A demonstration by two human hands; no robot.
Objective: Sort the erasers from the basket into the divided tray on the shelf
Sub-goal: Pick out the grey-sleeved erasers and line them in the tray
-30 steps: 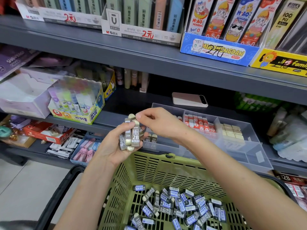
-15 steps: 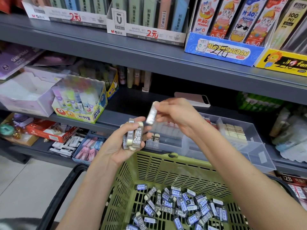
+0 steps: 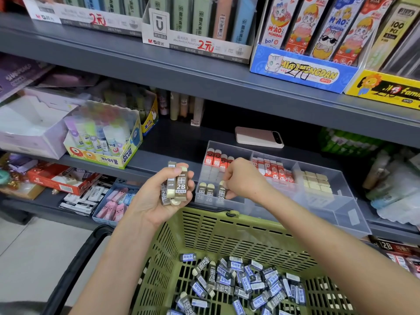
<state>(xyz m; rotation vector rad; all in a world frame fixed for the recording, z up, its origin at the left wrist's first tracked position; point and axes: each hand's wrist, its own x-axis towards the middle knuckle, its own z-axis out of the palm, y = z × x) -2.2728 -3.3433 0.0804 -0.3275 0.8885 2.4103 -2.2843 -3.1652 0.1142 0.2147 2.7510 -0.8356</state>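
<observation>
A green plastic basket (image 3: 204, 233) sits low in front of me, with several dark 2B erasers (image 3: 241, 283) loose on its bottom. On the shelf behind it stands a clear divided tray (image 3: 341, 214). My left hand (image 3: 156, 196) holds a bundle of brown-sleeved 2B erasers (image 3: 177, 185) upright, just left of the tray. My right hand (image 3: 243, 180) reaches into the tray's front left compartment and pinches one brown 2B eraser (image 3: 221, 190), standing it beside two others (image 3: 205, 189). Red-sleeved erasers (image 3: 217, 159) and cream erasers (image 3: 316, 183) fill other compartments.
A phone (image 3: 259, 137) lies on the shelf behind the tray. A glue stick box (image 3: 102, 142) stands to the left, a tray of pink erasers (image 3: 113, 203) below it. The basket's black handle (image 3: 72, 269) hangs at left. Upper shelf (image 3: 204, 80) overhangs the tray.
My right hand took one eraser from the bundle in my left hand, lifted it, then carried it right and down into the tray's front left compartment. The left hand stayed put.
</observation>
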